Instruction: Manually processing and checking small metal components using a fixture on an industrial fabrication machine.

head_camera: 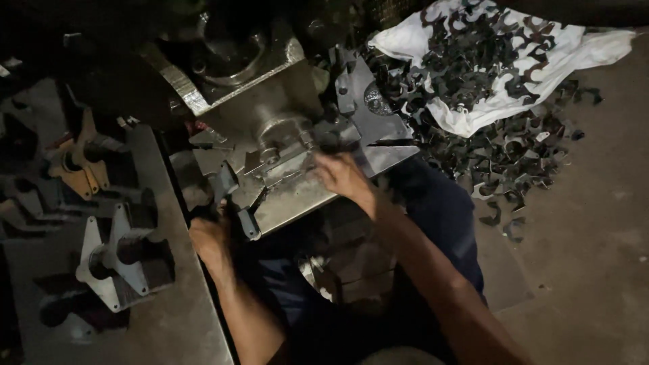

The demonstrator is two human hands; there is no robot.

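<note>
Both hands work the press: left hand (209, 236) grips a handle (233, 203); right hand (341, 174), grip unclear, should seat the part (331, 138) squarely beyond its fingertips.

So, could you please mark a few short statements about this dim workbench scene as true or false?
1. The left hand grips a dark handle. True.
2. The right hand rests on the floor. False: it reaches onto the metal press plate.
3. The pile of dark stamped metal pieces lies partly on a white cloth. True.
4. The white cloth lies left of the machine. False: it lies at upper right.
5. Flanged metal parts sit at the left. True.
</note>
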